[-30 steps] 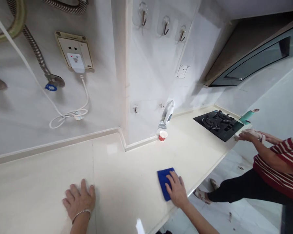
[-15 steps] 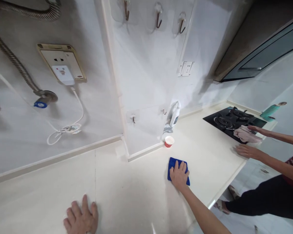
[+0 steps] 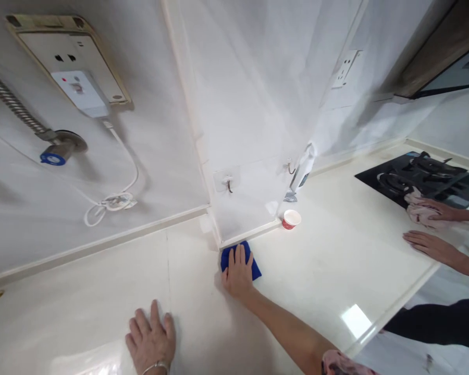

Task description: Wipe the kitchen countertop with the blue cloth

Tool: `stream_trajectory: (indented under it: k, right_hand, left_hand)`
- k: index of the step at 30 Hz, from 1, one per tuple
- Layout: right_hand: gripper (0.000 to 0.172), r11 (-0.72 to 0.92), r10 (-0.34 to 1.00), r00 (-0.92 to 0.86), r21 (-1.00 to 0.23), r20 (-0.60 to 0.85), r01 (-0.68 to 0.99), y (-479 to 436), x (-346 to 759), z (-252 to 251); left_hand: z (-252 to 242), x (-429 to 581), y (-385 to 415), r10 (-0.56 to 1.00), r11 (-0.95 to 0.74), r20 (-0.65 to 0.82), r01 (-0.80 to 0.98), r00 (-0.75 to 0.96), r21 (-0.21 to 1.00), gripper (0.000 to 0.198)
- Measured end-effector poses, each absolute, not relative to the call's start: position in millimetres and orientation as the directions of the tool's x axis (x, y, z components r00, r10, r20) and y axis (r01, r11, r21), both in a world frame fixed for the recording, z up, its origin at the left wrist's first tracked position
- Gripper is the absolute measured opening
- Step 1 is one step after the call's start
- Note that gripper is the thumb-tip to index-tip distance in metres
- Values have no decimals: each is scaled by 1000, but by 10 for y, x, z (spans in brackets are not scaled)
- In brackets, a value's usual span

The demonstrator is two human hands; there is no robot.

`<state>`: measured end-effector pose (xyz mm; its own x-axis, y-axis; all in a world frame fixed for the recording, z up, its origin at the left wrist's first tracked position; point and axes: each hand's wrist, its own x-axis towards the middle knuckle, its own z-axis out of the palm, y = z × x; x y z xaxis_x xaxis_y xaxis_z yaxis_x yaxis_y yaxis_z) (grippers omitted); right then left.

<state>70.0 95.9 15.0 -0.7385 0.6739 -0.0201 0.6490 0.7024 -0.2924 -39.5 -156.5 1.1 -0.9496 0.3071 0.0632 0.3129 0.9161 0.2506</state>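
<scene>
My right hand [image 3: 238, 273] holds a folded blue cloth [image 3: 255, 269] down on the pale countertop [image 3: 320, 260], fingers stretched forward over it. The cloth lies against the foot of the jutting wall corner, and its middle is hidden under the palm. To the left, my left hand [image 3: 151, 337] rests flat on the counter with fingers spread and holds nothing. A small red-and-white tub [image 3: 291, 219] stands beside the wall, to the right of the cloth.
A white bottle [image 3: 304, 166] stands behind the tub. At right, another person's hand wipes the black gas hob [image 3: 398, 174] with a pinkish cloth [image 3: 426, 214]; their other hand [image 3: 433, 247] rests on the counter. A white cable [image 3: 119, 202] hangs above the counter at left.
My right hand has slid the blue cloth left and away from me, to the wall corner. The view has shifted. The other person's hand has moved the pinkish cloth over the hob's edge.
</scene>
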Motion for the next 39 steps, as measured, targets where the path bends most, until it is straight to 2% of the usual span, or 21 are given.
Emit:
stream_trajectory:
  k: [4,6,12,17,20,25,28,32,35,39]
  right_hand:
    - [70,851,374,-927,-404,16,336,850,922,266]
    - [68,872,272,-961,-437,58,220,785,1121,268]
    - [66,858,294,-945,-475,142,196,402,1840,80]
    - [63,864,275,-946,-475,171,166,456,2405,102]
    - [58,853,347,-920,-468,181,229,641,2716,123]
    - [51,752,605,-771,-461,201,470,1020,3296,31]
    - [50,645,707,-678,-576,201,502,1255,3657,-70]
    - [48,428,870,-466,-713,159,556,1445,4011,-194]
    - [45,377,897,-420,-729,135,571,1438,4096,-215]
    - [39,389,886,-443,-743,139,545,1451,3926,-170]
  left_hand:
    - [24,-405,-1554,291,926,67,299,-954,229,69]
    - [56,-393,-1545,284,932,55,289,-957,220,67]
    - [128,-344,-1550,276,940,48,280,-960,193,65]
    - [123,-390,-1598,278,933,58,284,-959,221,68]
    - [114,-440,-1591,298,922,76,307,-952,235,73]
    - [144,-438,-1517,350,897,159,379,-923,228,82]
    - [163,-403,-1484,360,896,153,387,-920,219,84]
    - [154,-393,-1474,360,902,131,380,-924,206,86]
    - [153,-394,-1488,359,897,136,382,-923,223,84]
    - [156,-407,-1505,361,896,148,386,-921,218,83]
